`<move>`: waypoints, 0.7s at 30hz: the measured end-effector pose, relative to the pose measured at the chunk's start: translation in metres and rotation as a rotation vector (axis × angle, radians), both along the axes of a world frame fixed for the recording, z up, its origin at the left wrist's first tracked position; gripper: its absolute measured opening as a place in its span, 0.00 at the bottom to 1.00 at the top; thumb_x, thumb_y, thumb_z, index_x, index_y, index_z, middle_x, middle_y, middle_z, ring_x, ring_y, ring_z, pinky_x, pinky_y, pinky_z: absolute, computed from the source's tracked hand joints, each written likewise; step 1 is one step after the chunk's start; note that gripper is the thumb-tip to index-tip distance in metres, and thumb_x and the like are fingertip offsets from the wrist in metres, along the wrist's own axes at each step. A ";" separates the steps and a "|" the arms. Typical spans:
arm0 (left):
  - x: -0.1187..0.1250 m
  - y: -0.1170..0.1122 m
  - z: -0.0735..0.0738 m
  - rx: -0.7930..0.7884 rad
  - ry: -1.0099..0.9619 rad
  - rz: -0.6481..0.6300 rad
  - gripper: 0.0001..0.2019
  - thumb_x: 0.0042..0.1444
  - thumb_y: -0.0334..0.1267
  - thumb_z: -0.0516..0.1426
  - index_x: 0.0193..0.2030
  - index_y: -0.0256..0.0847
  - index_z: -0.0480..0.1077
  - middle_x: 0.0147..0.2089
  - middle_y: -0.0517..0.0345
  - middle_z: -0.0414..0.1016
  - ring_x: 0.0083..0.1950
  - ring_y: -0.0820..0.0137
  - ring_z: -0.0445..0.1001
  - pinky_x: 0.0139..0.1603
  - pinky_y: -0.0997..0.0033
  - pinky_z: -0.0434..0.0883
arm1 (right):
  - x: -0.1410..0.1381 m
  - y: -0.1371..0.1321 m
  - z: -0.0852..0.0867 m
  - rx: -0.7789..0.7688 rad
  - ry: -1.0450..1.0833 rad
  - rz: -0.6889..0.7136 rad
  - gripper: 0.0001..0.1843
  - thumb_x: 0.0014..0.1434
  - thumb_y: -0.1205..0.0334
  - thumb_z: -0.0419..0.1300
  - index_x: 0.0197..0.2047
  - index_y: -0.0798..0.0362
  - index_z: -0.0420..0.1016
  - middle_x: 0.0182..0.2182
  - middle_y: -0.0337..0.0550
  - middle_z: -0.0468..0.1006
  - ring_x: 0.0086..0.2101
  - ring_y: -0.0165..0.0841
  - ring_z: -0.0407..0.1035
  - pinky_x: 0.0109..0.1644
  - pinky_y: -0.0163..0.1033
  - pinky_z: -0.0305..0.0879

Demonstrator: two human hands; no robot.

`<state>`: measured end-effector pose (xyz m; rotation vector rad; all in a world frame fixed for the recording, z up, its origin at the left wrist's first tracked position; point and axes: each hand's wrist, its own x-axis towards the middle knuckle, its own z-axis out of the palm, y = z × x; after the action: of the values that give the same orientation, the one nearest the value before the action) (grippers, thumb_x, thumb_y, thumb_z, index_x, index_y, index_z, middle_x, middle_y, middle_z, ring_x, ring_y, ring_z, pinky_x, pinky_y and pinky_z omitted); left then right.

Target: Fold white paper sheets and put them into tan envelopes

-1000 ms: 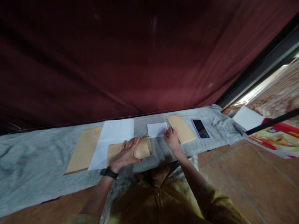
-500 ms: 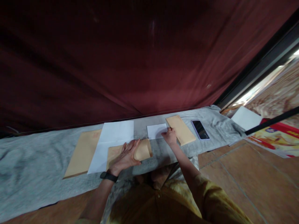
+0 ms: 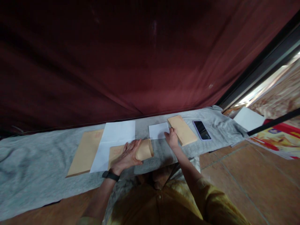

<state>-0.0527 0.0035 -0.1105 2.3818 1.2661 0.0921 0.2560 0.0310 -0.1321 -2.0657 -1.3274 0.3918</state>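
Note:
A brown paper envelope (image 3: 144,150) lies near the front edge of the cloth, its mouth bulging at the right end. My left hand (image 3: 128,155) grips it, with fingers spread over its top and the thumb at its lower edge. To the right is a small sheet of white paper (image 3: 158,130), apparently folded. My right hand (image 3: 172,138), fingers curled and closed, is at this paper's right edge; the fingertips are partly hidden. Right beside that hand lies a stack of brown envelopes (image 3: 184,129).
Larger white sheets (image 3: 118,131) overlap another brown envelope (image 3: 85,151) on the left. A phone (image 3: 202,130) rests at the right on the grey cloth (image 3: 35,168). Behind hangs a dark red curtain (image 3: 140,62). A printed red and yellow box (image 3: 278,137) is on the far right.
The whole scene sits slightly farther right in the picture. Both hands keep nearly the same places at the envelope and the small white paper.

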 end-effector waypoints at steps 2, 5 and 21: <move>0.000 0.000 0.001 -0.003 0.004 0.000 0.61 0.45 0.49 0.67 0.77 0.47 0.33 0.78 0.41 0.47 0.78 0.52 0.44 0.75 0.42 0.39 | 0.002 -0.004 0.001 0.008 0.094 0.002 0.06 0.60 0.63 0.59 0.41 0.51 0.68 0.40 0.48 0.76 0.45 0.41 0.72 0.47 0.39 0.68; 0.001 0.000 0.002 -0.007 0.005 0.002 0.60 0.45 0.49 0.67 0.77 0.47 0.33 0.77 0.41 0.48 0.78 0.52 0.44 0.75 0.41 0.39 | 0.007 -0.010 0.002 -0.001 0.201 0.019 0.04 0.60 0.61 0.58 0.39 0.50 0.68 0.34 0.43 0.76 0.40 0.39 0.73 0.41 0.38 0.71; -0.002 0.001 -0.009 0.041 -0.005 0.007 0.63 0.42 0.50 0.70 0.77 0.46 0.34 0.77 0.42 0.49 0.78 0.52 0.46 0.75 0.42 0.40 | 0.027 -0.082 -0.002 -0.022 1.014 0.090 0.21 0.46 0.52 0.67 0.44 0.48 0.78 0.39 0.42 0.83 0.40 0.42 0.78 0.36 0.42 0.79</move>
<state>-0.0543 0.0047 -0.1195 2.4102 1.2828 0.1269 0.2834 -0.0506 -0.1342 -1.4339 -0.7642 1.2787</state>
